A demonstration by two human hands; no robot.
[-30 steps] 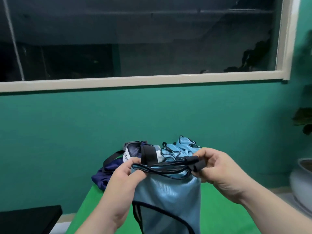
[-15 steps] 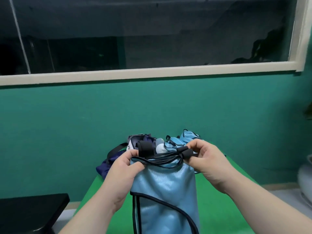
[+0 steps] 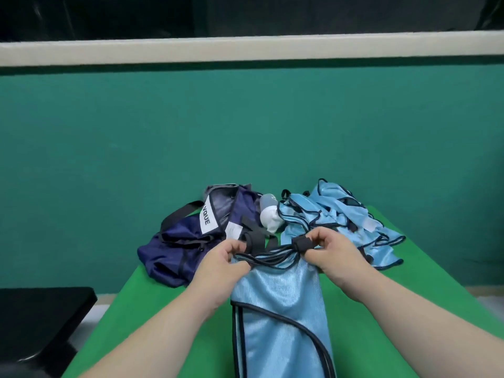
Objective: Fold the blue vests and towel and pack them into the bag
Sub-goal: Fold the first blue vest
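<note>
- The navy bag (image 3: 174,249) lies on the bench (image 3: 436,268), just beyond my left hand (image 3: 221,260), whose grip pinches the vest's far edge.
- The blue vest (image 3: 281,301) runs lengthwise towards me.
- My right hand (image 3: 335,257) grip is clamped on that same edge, farther from the bag.

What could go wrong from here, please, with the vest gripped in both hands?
1. The left hand and right hand grip the light blue vest only at its bunched top edge; the fold may open if one slips.
2. Its black trim loops lie close to the straps of the navy bag and might snag.
3. The unfolded vest pile sits near the right edge of the green table and could slide off.
</note>
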